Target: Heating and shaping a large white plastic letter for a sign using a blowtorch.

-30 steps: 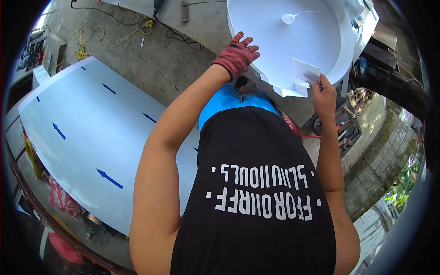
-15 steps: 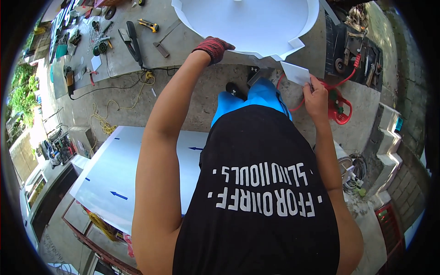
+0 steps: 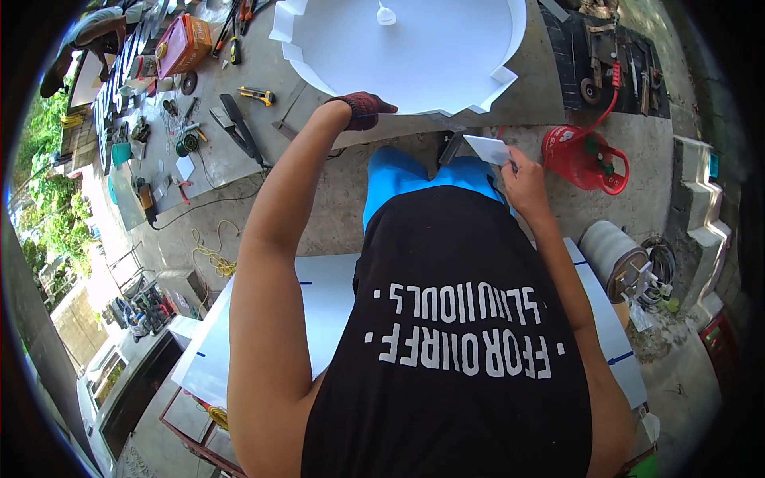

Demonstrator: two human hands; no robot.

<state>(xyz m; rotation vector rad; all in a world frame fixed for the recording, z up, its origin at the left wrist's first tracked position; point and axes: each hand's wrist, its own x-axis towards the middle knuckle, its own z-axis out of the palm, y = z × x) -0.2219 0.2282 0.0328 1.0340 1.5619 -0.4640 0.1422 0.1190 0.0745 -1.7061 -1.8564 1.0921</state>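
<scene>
My left hand [image 3: 364, 110], in a red and black knit glove, is closed on the near rim of a large white round pan-like piece [image 3: 406, 60] with a low upright wall. Its wall has angular, stepped bends. Inside it, near the far side, stands a small white container [image 3: 386, 16]. My bare right hand [image 3: 526, 185] holds a small flat white piece [image 3: 488, 149] by its right end, just in front of the bench edge and apart from the round piece. A small dark sliver shows by those fingers; I cannot make out what it is.
The grey bench [image 3: 279, 92] bears a yellow utility knife [image 3: 256, 95], a black flat iron [image 3: 237, 127] and an orange tub [image 3: 183, 46]. A red gas cylinder [image 3: 574, 159] stands right of my legs. Behind me lies a white sheet [image 3: 327, 279]. A cable spool [image 3: 613, 255] sits at right.
The view has shifted, bringing more of the bench and the cylinder into sight. My right hand has drawn the flat white piece closer to my body. My left hand keeps its hold.
</scene>
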